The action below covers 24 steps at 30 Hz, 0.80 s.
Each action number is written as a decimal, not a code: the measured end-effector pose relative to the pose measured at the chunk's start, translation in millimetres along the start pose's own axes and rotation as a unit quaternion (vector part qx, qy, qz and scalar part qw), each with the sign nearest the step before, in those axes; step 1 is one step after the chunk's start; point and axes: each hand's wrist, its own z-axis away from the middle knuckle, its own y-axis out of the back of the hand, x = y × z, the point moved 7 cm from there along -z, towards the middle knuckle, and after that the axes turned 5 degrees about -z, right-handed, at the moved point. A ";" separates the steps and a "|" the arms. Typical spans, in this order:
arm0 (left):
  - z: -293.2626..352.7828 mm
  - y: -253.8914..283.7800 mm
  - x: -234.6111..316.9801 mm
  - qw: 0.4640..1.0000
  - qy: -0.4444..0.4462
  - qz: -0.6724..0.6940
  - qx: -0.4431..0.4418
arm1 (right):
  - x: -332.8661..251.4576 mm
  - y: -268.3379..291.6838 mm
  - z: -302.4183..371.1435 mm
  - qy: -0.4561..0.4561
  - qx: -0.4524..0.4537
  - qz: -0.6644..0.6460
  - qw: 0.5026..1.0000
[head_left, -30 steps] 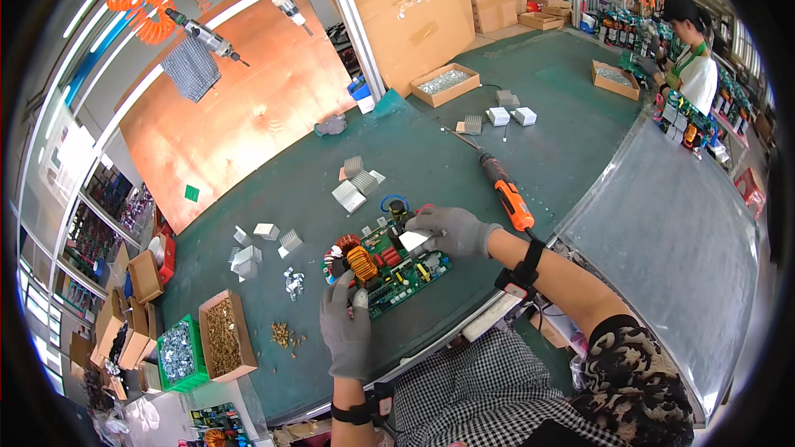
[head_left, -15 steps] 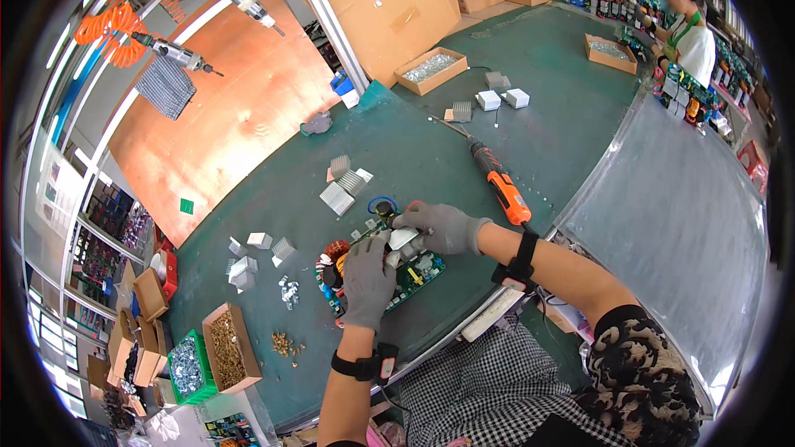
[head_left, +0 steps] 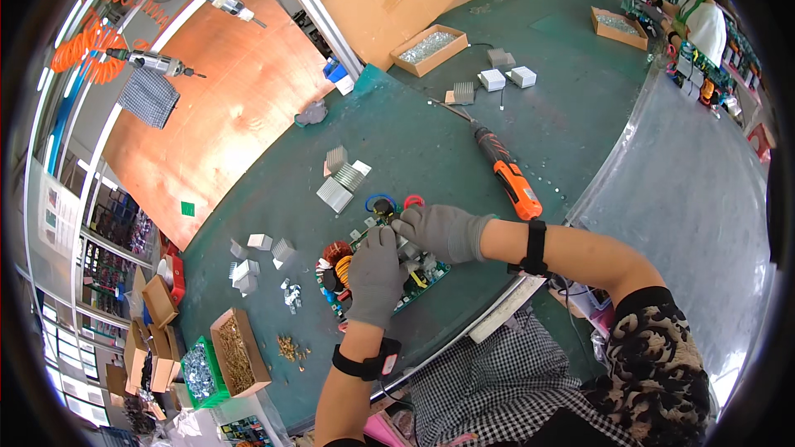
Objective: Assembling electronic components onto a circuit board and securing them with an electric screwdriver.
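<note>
A green circuit board (head_left: 420, 281) lies on the bench in front of me, with a copper-coloured coil (head_left: 337, 252), a blue wire loop (head_left: 380, 198) and a red ring-shaped part (head_left: 414, 200) at its edges. My left hand (head_left: 375, 280), in a grey glove, reaches over the board's middle with its fingers bent together. From the right, my gloved right hand (head_left: 445, 232) meets it, fingertips curled down beside a dark round part (head_left: 383, 208). Both hands look closed; whatever is between the fingers is hidden by the gloves.
An orange power screwdriver (head_left: 517, 188) lies to the right. Heat sinks (head_left: 335, 194) stand in groups beyond and left of the board. Brass screws (head_left: 290, 348) are scattered near a cardboard box (head_left: 259, 375) and a green bin (head_left: 217, 398). Another person (head_left: 702, 26) works at far right.
The pale silver piece visible between my hands earlier is now covered. My right hand has turned more palm-down and my left fingertips have moved slightly up. The whole view has shifted a little.
</note>
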 end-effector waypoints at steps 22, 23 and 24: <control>153.6 30.0 -48.1 0.967 0.174 -0.071 0.175 | 144.7 89.7 47.5 -0.261 0.086 -0.060 0.960; 175.2 23.5 -52.3 0.960 0.208 -0.090 0.162 | 170.7 87.9 48.2 -0.302 0.071 -0.039 0.950; 191.2 14.2 -55.0 0.952 0.245 -0.108 0.150 | 197.4 87.8 46.0 -0.337 0.060 -0.022 0.939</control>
